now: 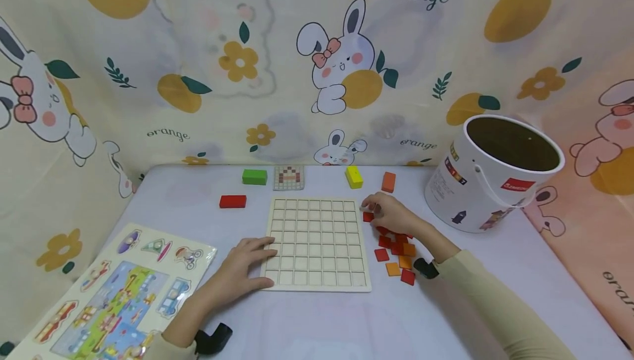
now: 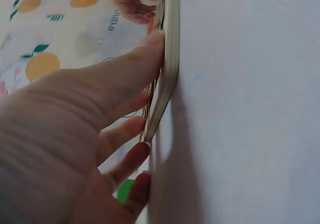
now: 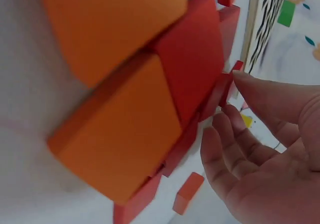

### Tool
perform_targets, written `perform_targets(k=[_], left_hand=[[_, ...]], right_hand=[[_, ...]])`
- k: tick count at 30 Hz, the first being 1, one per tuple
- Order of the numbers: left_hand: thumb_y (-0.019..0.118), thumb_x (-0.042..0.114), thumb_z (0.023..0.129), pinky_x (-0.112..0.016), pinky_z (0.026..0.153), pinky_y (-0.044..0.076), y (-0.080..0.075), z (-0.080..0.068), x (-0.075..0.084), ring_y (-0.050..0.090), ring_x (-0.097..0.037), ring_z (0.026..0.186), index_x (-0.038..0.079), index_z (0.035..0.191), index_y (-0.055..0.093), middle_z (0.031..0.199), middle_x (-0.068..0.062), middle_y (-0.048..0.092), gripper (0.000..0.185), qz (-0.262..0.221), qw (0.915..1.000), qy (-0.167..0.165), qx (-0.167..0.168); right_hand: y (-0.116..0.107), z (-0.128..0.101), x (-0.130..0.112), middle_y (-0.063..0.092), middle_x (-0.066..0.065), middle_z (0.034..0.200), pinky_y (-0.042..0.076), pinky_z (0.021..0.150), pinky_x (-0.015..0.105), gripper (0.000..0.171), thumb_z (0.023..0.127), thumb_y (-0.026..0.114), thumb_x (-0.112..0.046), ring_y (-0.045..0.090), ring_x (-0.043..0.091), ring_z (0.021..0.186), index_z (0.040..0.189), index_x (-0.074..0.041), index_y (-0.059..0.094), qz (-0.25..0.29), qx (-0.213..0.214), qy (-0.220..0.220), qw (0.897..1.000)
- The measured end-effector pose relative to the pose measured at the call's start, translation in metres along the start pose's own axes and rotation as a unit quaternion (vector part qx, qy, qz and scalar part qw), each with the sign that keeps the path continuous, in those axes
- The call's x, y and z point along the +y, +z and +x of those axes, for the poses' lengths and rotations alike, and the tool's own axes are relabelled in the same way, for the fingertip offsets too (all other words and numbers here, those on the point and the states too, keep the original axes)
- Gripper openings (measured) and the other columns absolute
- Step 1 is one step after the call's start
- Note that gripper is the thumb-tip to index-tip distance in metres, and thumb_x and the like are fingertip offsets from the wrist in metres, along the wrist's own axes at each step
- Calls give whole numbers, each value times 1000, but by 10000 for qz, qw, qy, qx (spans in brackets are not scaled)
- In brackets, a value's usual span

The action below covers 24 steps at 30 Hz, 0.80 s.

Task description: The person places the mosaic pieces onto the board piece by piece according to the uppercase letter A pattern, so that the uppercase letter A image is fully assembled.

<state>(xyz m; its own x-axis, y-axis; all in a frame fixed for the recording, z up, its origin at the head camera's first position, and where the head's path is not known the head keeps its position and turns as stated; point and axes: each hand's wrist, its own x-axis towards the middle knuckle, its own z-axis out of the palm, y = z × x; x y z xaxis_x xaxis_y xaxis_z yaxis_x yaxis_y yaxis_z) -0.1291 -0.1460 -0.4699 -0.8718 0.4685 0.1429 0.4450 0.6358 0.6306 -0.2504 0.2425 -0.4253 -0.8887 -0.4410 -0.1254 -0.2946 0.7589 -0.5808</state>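
A pale wooden grid board (image 1: 317, 244) of square cells lies in the middle of the table. My left hand (image 1: 242, 269) rests along its left edge, thumb and fingers spread apart. In the left wrist view the thumb (image 2: 147, 48) presses the board's rim (image 2: 170, 58). Past the board's upper right corner, my right hand (image 1: 393, 214) pinches a red square tile (image 1: 368, 217) between thumb and fingertips. In the right wrist view that tile (image 3: 231, 86) shows edge-on at the thumb tip. Beneath and beside this hand is a loose pile of red and orange tiles (image 1: 397, 248), partly covered by it.
Behind the board are a green block (image 1: 255, 177), a small pattern card (image 1: 289, 178), a yellow block (image 1: 354, 177) and an orange block (image 1: 388, 182). A red block (image 1: 233, 201) lies left of them. A white bucket (image 1: 451, 195) stands right; a picture puzzle sheet (image 1: 185, 288) lies left.
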Motion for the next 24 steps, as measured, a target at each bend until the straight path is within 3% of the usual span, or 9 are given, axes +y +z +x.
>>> perform_targets(k=[7, 16, 24], left_hand=[[88, 39, 72, -58, 108, 32, 2, 0, -6, 39, -29, 136, 11, 129, 67, 150, -4, 47, 67, -252, 9997, -10, 11], [87, 41, 71, -58, 109, 30, 1, 0, -7, 37, -30, 138, 14, 127, 68, 148, -4, 49, 65, -282, 9996, -11, 54], [87, 45, 70, -58, 107, 32, 3, 0, -7, 38, -29, 136, 18, 126, 69, 145, -3, 49, 64, -309, 9995, -13, 54]], right_hand=[[4, -2, 3, 60, 11, 101, 52, 86, 38, 32, 86, 67, 10, 53, 26, 94, 116, 0, 64, 52, 226, -32, 9997], [0, 3, 2, 60, 9, 97, 52, 80, 35, 23, 85, 70, 8, 54, 25, 88, 105, -2, 67, 80, 173, -8, 9998], [-5, 12, -7, 61, 9, 90, 49, 70, 30, 14, 87, 70, 6, 54, 23, 79, 98, -1, 65, 434, 264, -68, 9987]])
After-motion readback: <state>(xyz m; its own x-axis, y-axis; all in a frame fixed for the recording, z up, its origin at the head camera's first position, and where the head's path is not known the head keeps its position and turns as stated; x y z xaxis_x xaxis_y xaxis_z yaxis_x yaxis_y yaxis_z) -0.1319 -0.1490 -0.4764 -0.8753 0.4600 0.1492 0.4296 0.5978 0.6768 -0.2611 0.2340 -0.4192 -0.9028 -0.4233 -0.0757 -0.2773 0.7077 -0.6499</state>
